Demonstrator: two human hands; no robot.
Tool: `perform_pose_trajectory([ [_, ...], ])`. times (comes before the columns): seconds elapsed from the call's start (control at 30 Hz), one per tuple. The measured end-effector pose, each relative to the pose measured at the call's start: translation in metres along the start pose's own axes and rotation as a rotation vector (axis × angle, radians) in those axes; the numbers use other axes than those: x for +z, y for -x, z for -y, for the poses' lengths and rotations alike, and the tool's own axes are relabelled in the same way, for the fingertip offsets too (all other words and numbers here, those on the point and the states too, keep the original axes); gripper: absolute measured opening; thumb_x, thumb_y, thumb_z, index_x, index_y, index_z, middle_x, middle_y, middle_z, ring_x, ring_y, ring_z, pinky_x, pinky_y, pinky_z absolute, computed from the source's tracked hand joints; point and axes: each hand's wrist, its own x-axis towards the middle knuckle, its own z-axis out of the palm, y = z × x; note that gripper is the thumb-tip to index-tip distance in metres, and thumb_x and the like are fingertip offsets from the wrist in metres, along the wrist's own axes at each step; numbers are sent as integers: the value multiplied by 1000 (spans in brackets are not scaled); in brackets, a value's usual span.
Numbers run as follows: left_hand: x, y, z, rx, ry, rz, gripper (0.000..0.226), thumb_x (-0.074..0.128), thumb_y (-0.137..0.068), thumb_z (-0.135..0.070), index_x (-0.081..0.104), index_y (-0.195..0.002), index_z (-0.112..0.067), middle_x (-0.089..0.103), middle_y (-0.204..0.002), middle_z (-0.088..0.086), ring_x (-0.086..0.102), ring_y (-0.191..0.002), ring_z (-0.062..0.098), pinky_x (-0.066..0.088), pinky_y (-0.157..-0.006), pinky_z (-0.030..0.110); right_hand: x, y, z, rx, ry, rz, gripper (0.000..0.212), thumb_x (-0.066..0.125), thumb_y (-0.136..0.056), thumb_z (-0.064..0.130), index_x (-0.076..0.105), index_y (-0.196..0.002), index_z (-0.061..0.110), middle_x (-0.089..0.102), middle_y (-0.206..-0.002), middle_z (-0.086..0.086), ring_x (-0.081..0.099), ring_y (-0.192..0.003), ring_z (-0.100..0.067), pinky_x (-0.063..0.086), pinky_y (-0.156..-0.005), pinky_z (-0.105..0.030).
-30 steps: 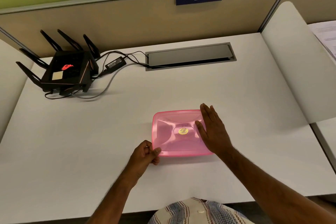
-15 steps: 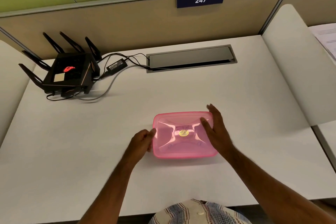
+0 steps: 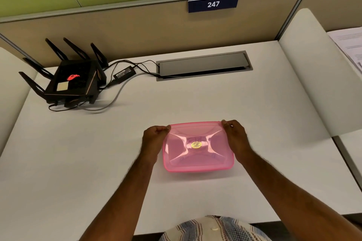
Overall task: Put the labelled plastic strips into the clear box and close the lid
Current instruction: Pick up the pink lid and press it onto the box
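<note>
A box with a translucent pink lid [image 3: 197,154] lies on the white desk [image 3: 195,103] in front of me, and a small gold sticker [image 3: 196,145] marks the lid's middle. My left hand [image 3: 153,139] pinches the lid's far left corner. My right hand [image 3: 236,137] pinches the far right corner, its palm along the right side. The lid covers the box, so what lies inside is hidden. No labelled strips show on the desk.
A black router with several antennas [image 3: 72,82] stands at the far left, with a power brick [image 3: 124,73] and cables beside it. A grey cable hatch [image 3: 203,65] is set into the desk's far middle. Papers [image 3: 350,45] lie beyond the white divider [image 3: 313,68] at right.
Both hands slid from the lid's near and middle parts up to its two far corners. The right hand went from lying flat on the lid to pinching its corner.
</note>
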Motion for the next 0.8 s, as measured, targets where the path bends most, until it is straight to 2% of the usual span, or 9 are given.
perform_pose_trajectory([
  [0.1, 0, 5, -4, 20, 27, 0, 13, 78, -84, -38, 77, -88, -26, 77, -89, -11, 72, -94, 13, 57, -82, 28, -4, -2, 6, -39, 43, 62, 24, 52, -104, 35, 66, -109, 16, 68, -104, 6, 63, -97, -14, 47, -78, -28],
  [0.17, 0, 12, -4, 17, 34, 30, 24, 74, -87, -42, 74, -104, -25, 75, -102, -10, 69, -101, 13, 55, -83, 26, -11, 3, 9, -37, 12, 119, 24, 50, -104, 40, 63, -118, 24, 66, -113, 12, 63, -106, -10, 47, -84, -25],
  [0.23, -1, 22, 2, -8, 11, 73, 44, 71, -88, -46, 65, -125, -23, 69, -119, -7, 66, -110, 13, 54, -92, 30, -20, 12, 6, -9, -25, 202, 21, 53, -101, 46, 60, -118, 35, 67, -117, 12, 64, -110, -9, 50, -89, -27],
  [0.3, -4, 36, 14, -19, 3, 111, 52, 71, -88, -46, 58, -133, -25, 63, -130, -7, 63, -115, 11, 53, -99, 35, -29, 25, -4, -6, -29, 295, 24, 59, -98, 48, 59, -120, 39, 67, -123, 10, 66, -113, -8, 52, -95, -31],
  [0.43, -15, 64, 42, -37, 26, 181, 58, 73, -86, -41, 52, -139, -34, 59, -136, -14, 59, -119, 0, 50, -94, 25, -40, 53, -25, 8, -60, 383, 52, 66, -90, 45, 53, -138, 28, 66, -131, 13, 62, -120, -1, 48, -100, -26],
  [0.5, -18, 70, 49, -49, 43, 221, 59, 73, -86, -37, 51, -141, -35, 59, -138, -14, 58, -123, 3, 48, -101, 30, -41, 60, -30, 8, -60, 397, 53, 66, -93, 37, 50, -142, 26, 64, -134, 14, 60, -122, 1, 46, -100, -22],
  [0.57, -17, 73, 51, -40, 56, 264, 53, 69, -87, -35, 54, -138, -37, 63, -135, -13, 59, -125, 7, 46, -109, 42, -42, 62, -30, 7, -54, 403, 50, 63, -97, 31, 48, -144, 28, 62, -136, 18, 57, -124, 4, 45, -98, -16],
  [0.63, -15, 75, 51, -29, 71, 283, 46, 66, -92, -29, 56, -136, -38, 66, -130, -13, 61, -123, 10, 45, -109, 48, -41, 62, -28, 9, -50, 408, 46, 61, -100, 28, 48, -143, 32, 62, -134, 22, 56, -124, 6, 45, -98, -16],
  [0.8, -11, 78, 47, -22, 72, 276, 44, 64, -92, -28, 57, -133, -43, 68, -127, -15, 63, -120, 9, 48, -106, 47, -42, 60, -27, -8, -50, 406, 44, 60, -101, 25, 49, -144, 30, 64, -134, 19, 58, -124, 4, 47, -96, -12],
])
